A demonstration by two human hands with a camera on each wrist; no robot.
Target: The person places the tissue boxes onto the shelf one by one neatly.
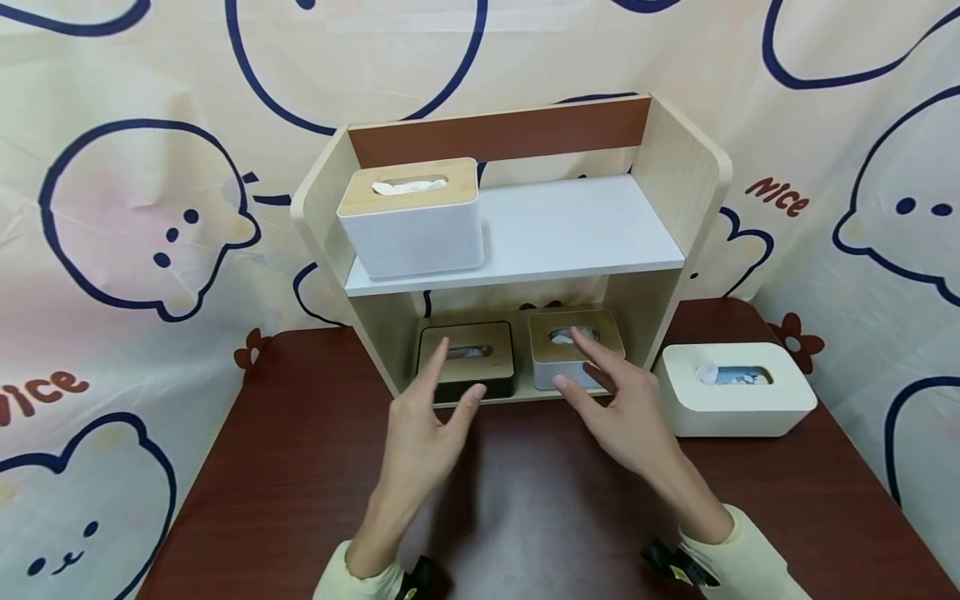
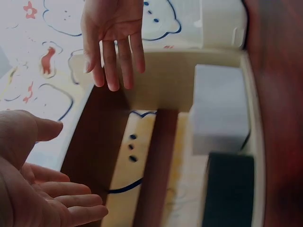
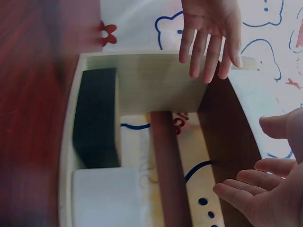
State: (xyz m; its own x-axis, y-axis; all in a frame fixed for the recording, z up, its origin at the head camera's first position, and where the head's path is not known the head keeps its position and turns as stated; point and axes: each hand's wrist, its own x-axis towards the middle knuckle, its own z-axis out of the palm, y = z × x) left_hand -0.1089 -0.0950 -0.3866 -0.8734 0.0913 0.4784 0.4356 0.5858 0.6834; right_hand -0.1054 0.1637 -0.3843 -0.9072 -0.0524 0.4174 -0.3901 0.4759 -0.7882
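Observation:
My left hand [image 1: 423, 437] is held palm inward over the table, fingers extended and thumb apart, in front of the shelf's lower level. Its fingertips overlap a black tissue box [image 1: 489, 363] with a wooden lid in the head view. Across from it, my right hand [image 1: 630, 410] has its fingers spread, overlapping a smaller white tissue box [image 1: 553, 372] with a wooden lid. Neither hand holds anything. Both boxes sit side by side on the lower level of the wooden shelf [image 1: 686, 179]. In the left wrist view the palms [image 2: 78, 198] face each other.
A larger white tissue box [image 1: 420, 237] with a wooden lid stands at the left of the white upper shelf board [image 1: 573, 221]. Right of the shelf, a cream tissue box [image 1: 738, 410] rests on the dark brown table [image 1: 300, 483]. A cartoon-printed cloth [image 1: 142, 217] hangs behind.

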